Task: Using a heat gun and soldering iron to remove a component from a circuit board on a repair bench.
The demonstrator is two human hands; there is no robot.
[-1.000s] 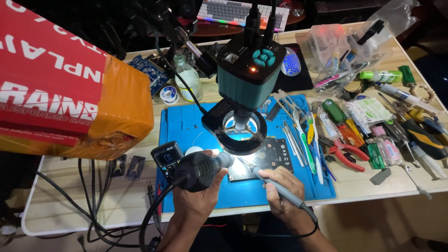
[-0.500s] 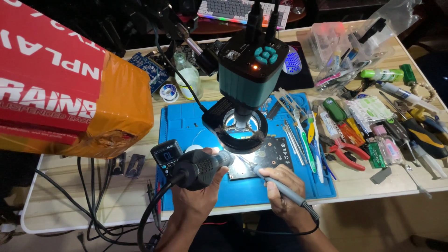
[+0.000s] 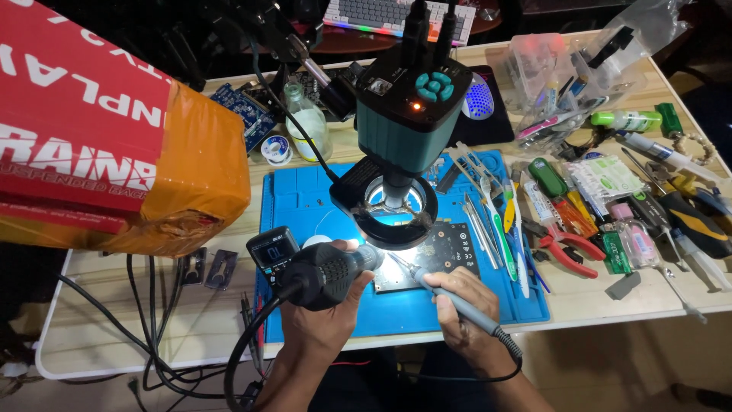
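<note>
left hand (image 3: 324, 309) gripping black hot-air gun (image 3: 328, 271), right hand (image 3: 465, 309) grasping grey soldering iron (image 3: 450, 299), tips over circuit board (image 3: 446, 255) under ring-lit microscope (image 3: 400, 145), blue mat (image 3: 305, 202)

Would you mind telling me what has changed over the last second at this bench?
Very little. The left hand keeps gripping the black hot-air tool, and the right hand keeps holding the grey soldering iron with its tip at the circuit board under the microscope. Nothing was picked up or let go.

Two bare forearms, no sleeves, no gloves
</note>
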